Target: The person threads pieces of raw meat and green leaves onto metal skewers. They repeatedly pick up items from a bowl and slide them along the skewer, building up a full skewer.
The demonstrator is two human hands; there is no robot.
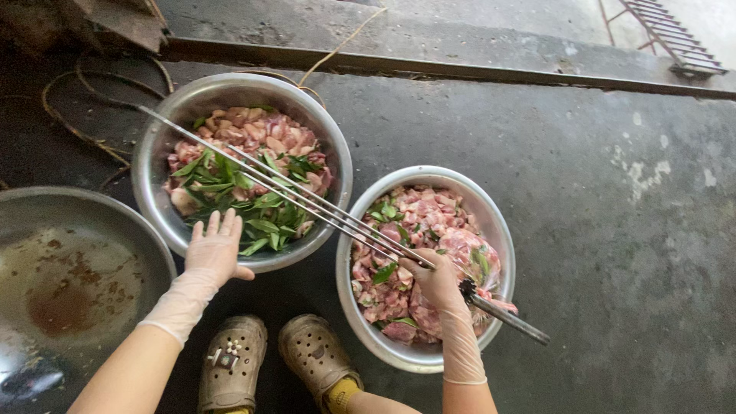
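Head view
Left hand [215,249]: gloved, fingers spread flat on the rim of the left bowl [157,146], at its 6 o'clock.
Right hand [437,280]: gloved, closed around a bundle of metal skewers [307,199] over the right bowl [502,253]; tips point to 10 o'clock.
Meat: raw chunks with green leaves [222,184] fill both bowls.
Progress: skewers look bare, so threading seems not yet begun.
Nearby: empty greasy pan [69,284] at 9 o'clock; clogs [234,364] at 6.

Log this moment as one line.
left hand: flat on rim of left bowl of meat and leaves | right hand: grips metal skewers over right bowl | wide pan at left
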